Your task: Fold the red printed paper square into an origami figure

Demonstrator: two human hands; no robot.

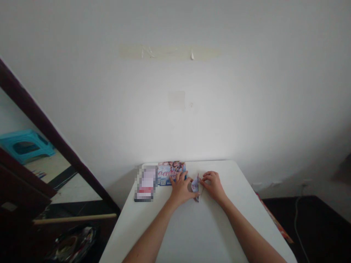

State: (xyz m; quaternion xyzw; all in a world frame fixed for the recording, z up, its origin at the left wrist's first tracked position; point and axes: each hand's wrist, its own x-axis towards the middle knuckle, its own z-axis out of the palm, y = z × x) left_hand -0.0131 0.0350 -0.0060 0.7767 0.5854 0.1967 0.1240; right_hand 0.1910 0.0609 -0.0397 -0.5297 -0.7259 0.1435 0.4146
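A small folded piece of printed paper stands partly upright on the white table, between my two hands. My left hand holds it from the left, thumb at its near end and index finger by its far part. The other fingers of that hand spread over the near right corner of a colourful printed flyer. With thumb and index finger, my right hand pinches the paper's right side, its remaining fingers curled. The exact folds are too small to make out.
A blurred-out flat, dark-edged object lies left of the flyer on the white table. The wall rises behind. On the left are a mirror showing a blue stool, a wooden stick and a dark bag. A cable hangs right.
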